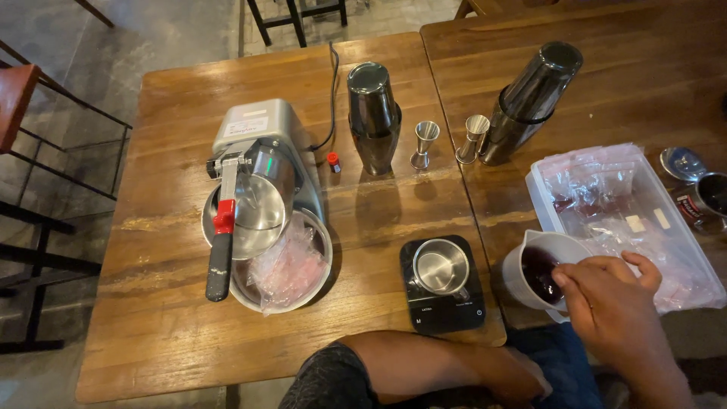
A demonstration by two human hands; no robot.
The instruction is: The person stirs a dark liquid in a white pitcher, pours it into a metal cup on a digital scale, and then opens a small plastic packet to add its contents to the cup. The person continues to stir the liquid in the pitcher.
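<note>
Nearest the lens, the left hand (522, 379) lay slack on the person's lap below the table edge, fingers loosely curled and holding nothing. Up and to its right, the right hand (609, 303) hovered at the rim of the white pitcher (519, 276), fingers drawn together over the opening; whether they pinched anything could not be determined. That pitcher held dark red liquid and stood at the near edge of the right-hand table (644, 83), probably so that it could be reached without stretching. Just beyond the right hand lay a clear plastic tray (534, 193) with sealed bags of reddish contents, close enough for direct transfer. Left of the pitcher, a black digital scale (443, 310) carried a small steel cup (441, 266), set square to the near edge of the left-hand table (166, 333). Farther left stood an ice shaver (254, 174) with a red-and-black lever, above a steel bowl (322, 235) containing a pinkish bag. Well beyond the grip, two cocktail shakers (373, 117) (530, 98) and two jiggers (424, 144) (473, 136) were lined up along the table seam. Open wood remained between scale and shakers, and along the left-hand table's near-left corner, offering room for movement.
</note>
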